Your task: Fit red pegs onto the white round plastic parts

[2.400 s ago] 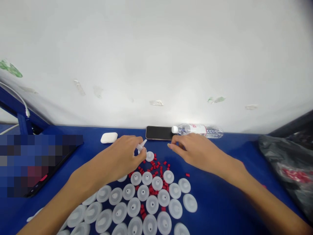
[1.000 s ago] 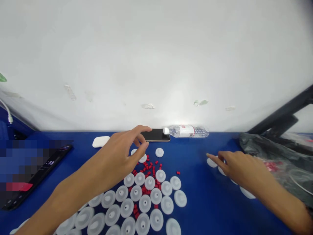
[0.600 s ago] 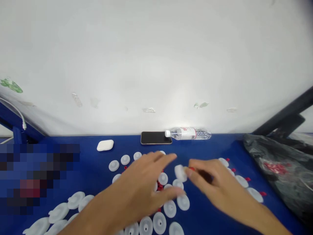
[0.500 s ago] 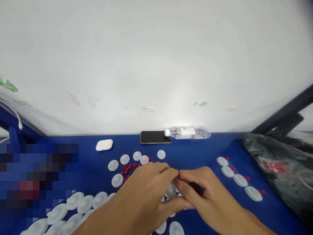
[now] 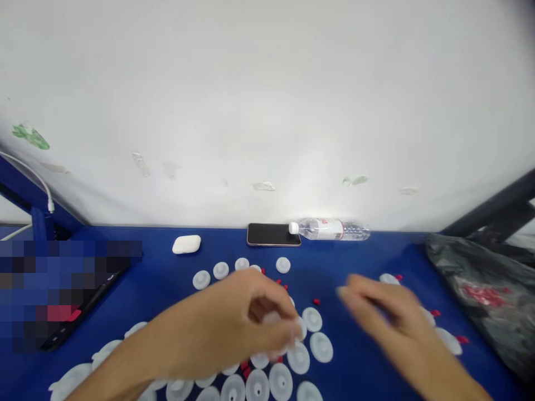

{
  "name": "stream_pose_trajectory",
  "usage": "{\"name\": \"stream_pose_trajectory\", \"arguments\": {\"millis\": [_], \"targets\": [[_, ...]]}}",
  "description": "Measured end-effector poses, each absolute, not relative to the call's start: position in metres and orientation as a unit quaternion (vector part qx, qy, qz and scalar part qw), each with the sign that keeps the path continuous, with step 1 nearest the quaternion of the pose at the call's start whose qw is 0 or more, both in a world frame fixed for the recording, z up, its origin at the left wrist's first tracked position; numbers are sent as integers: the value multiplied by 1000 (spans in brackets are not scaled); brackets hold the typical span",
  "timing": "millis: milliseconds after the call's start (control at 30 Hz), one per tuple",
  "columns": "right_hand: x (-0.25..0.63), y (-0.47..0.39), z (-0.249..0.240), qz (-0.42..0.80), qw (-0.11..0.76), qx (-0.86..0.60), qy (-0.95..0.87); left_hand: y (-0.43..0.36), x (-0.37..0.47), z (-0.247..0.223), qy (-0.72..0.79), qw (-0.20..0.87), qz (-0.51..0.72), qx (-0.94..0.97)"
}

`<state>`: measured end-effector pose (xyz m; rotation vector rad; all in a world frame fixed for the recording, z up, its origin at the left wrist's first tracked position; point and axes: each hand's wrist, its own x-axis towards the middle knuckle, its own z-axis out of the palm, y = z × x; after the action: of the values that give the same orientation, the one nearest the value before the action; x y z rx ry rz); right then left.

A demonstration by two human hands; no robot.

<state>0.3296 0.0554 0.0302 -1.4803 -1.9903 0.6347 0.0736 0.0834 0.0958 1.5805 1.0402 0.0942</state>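
Observation:
My left hand (image 5: 254, 323) is over the middle of the table, its fingers curled round a white plastic piece (image 5: 271, 317), partly hidden by them and blurred. Below and beside it lie several round white plastic discs (image 5: 321, 347) with raised centres. My right hand (image 5: 388, 317) is apart from the left, further right, and smeared by motion. Its thumb and forefinger point left with their tips near each other; whether anything is between them does not show. A small red piece (image 5: 316, 301) lies between the hands. More red pieces (image 5: 246, 368) are scattered among the discs.
Along the back edge are a white case (image 5: 186, 244), a phone (image 5: 273, 235) and a water bottle (image 5: 330, 229). A dark plastic bag (image 5: 480, 289) with red pieces is at right, beside discs paired with red pieces (image 5: 462, 339). A black device (image 5: 90, 312) is at left, partly pixelated.
My hands have come apart: the right moved right, away from the white piece, and the left moved slightly left with it. The camera view shifted a little.

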Motion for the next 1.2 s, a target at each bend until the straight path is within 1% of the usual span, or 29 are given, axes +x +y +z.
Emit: {"name": "stream_pose_trajectory", "arguments": {"millis": [100, 133, 167, 233, 333, 467, 533, 600, 667, 700, 767, 833, 867, 933, 1000, 1033, 1100, 1200], "targets": [[316, 71, 13, 243, 180, -561, -771, 91, 75, 100, 525, 454, 111, 711], [314, 73, 10, 239, 163, -565, -773, 92, 75, 98, 541, 429, 127, 713], [313, 74, 8, 238, 164, -569, -770, 92, 77, 96, 549, 416, 138, 712], [313, 72, 11, 264, 197, -565, -757, 91, 80, 88, 550, 422, 145, 706], [311, 62, 20, 323, 254, -524, -746, 88, 88, 76, 530, 484, 137, 682], [304, 51, 24, 326, 309, -453, -770, 82, 99, 61, 482, 569, 145, 650], [305, 52, 22, 320, 327, -450, -767, 82, 101, 58, 487, 561, 146, 653], [311, 59, 18, 293, 342, -483, -750, 83, 100, 58, 517, 515, 145, 668], [319, 70, 10, 231, 345, -525, -743, 86, 97, 60, 540, 459, 159, 687], [322, 76, 4, 193, 332, -541, -748, 88, 96, 62, 543, 435, 171, 698], [327, 86, -6, 138, 259, -551, -781, 90, 95, 65, 536, 404, 189, 716], [330, 92, -11, 109, 193, -550, -806, 91, 95, 66, 534, 379, 185, 733], [334, 93, -10, 94, 185, -553, -807, 91, 95, 65, 537, 364, 179, 740], [345, 91, -2, 51, 207, -581, -785, 89, 95, 63, 547, 329, 170, 751], [363, 86, 11, -21, 218, -651, -727, 88, 95, 62, 556, 300, 167, 757], [375, 84, 17, -61, 202, -695, -687, 87, 94, 62, 558, 292, 166, 759], [399, 81, 21, -123, 123, -775, -608, 86, 94, 65, 552, 290, 164, 765], [424, 84, 12, -136, -4, -806, -576, 87, 93, 70, 546, 302, 160, 765]]}}
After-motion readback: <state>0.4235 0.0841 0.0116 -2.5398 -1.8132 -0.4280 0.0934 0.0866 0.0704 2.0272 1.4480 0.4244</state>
